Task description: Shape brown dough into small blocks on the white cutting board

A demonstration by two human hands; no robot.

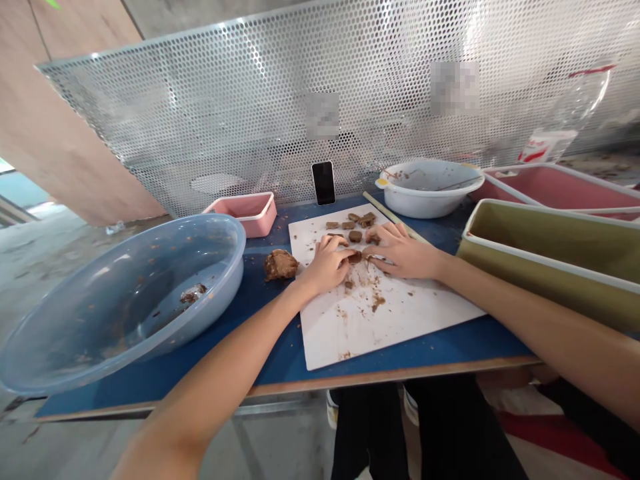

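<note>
On the white board (320, 333), my left hand (327, 265) and my right hand (403, 253) meet at a small piece of brown clay (355, 257). The fingers of both hands are closed against its two sides. Just behind it lies a squarish clay block (355, 236), and several more short clay pieces (367, 219) sit near the board's far edge. Crumbs and smears of clay (377, 301) mark the board in front of my hands. Left of the board, a large rough lump of clay (281, 265) rests on the blue table.
A big blue basin (220, 307) with clay scraps stands at the left. Behind are a pink tub (263, 223), a phone (324, 183), a pale stick (390, 213) and a white basin (425, 203). An olive planter (540, 267) stands at the right. Perforated metal sheet (225, 100) bounds the back.
</note>
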